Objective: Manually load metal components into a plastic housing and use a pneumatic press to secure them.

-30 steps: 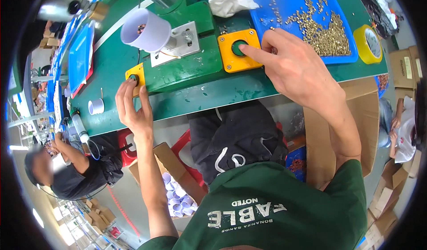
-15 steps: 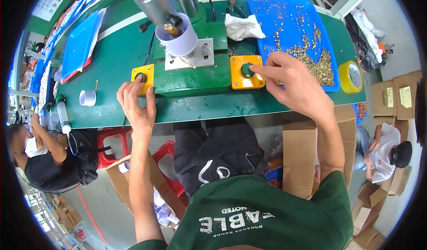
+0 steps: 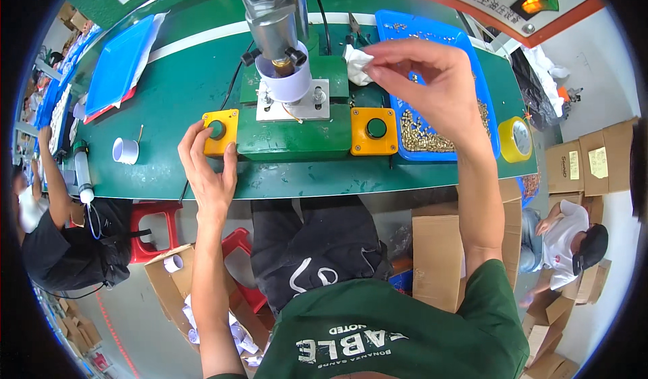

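Note:
My left hand (image 3: 208, 166) rests at the near-left side of a yellow box (image 3: 230, 144) with a green button (image 3: 217, 130). Its fingers are curved and apart, holding nothing. Pinched between thumb and forefinger, a bunched white cloth (image 3: 358, 70) is in my right hand (image 3: 435, 85), above the table behind the press's right side. The second yellow box (image 3: 360, 148) and its green button (image 3: 376, 128) are untouched. In the middle, a white plastic ring (image 3: 287, 87) stands around the brass tip of the press (image 3: 270, 21), over a metal plate (image 3: 304, 111).
A blue tray of small brass pieces (image 3: 422, 136) lies partly under my right forearm. Yellow tape (image 3: 516, 139) stands beside it; pliers (image 3: 358, 31) lie behind. At left are a blue tray (image 3: 118, 68) and a white ring (image 3: 125, 151). Two people sit either side.
My right hand has left the right button and moved up to the cloth, now pinched and bunched. The press head stands over the ring; the view has shifted, bringing a lit control panel into sight.

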Tool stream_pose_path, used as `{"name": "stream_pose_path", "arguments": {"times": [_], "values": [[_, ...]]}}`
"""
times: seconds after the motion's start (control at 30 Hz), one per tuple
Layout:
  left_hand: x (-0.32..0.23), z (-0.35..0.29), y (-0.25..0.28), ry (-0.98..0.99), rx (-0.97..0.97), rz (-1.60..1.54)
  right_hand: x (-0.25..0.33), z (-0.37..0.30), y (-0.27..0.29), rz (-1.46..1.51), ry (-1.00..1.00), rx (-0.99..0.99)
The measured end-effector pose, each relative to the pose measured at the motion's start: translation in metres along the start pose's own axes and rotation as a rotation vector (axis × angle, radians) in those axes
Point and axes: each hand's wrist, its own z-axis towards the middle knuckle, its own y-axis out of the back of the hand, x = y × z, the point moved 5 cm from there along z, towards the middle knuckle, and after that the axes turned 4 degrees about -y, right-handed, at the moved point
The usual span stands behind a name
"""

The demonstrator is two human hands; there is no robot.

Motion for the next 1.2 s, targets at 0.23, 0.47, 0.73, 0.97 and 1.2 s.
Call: {"name": "stream_pose_path", "arguments": {"times": [0.23,0.47,0.73,0.97,1.2], "values": [[-0.001,-0.001,0.0,0.009,-0.013,0.0,0.027,0.039,-0.031,-0.023,0.008,0.143],[0.001,-0.002,0.001,0.051,-0.009,-0.022,0.045,0.062,-0.059,-0.284,0.082,0.245],[0.002,-0.003,0.001,0.063,-0.01,-0.028,0.051,0.071,-0.067,-0.542,0.176,0.266],[0.0,-0.001,0.002,0.064,-0.006,-0.046,0.054,0.071,-0.066,-0.567,0.017,0.35],[-0.001,0.001,-0.001,0.044,-0.021,-0.049,0.053,0.068,-0.056,-0.526,0.048,0.332]]}}
